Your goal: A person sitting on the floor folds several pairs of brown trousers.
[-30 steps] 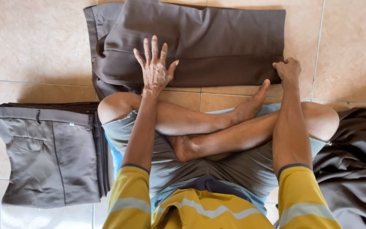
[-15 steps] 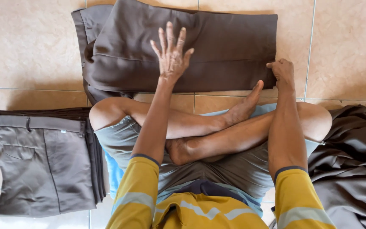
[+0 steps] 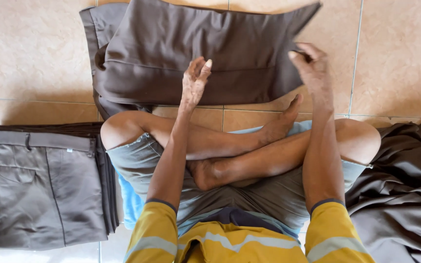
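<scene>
- While we sit cross-legged on the tiled floor (image 3: 30,53), the dark brown trousers (image 3: 196,53) lie folded flat just beyond our knees.
- Our left hand (image 3: 194,80) hovers over the near edge of the trousers, fingers loosely curled and half open, gripping nothing.
- Our right hand (image 3: 310,63) pinches the right edge of the trousers between thumb and fingers, lifting that corner slightly off the tiles.
- To our left a stack of folded grey-brown trousers (image 3: 45,190) rests on the floor, waistband facing up.
- To our right a heap of dark loose cloth (image 3: 400,195) lies crumpled, touching our knee.
</scene>
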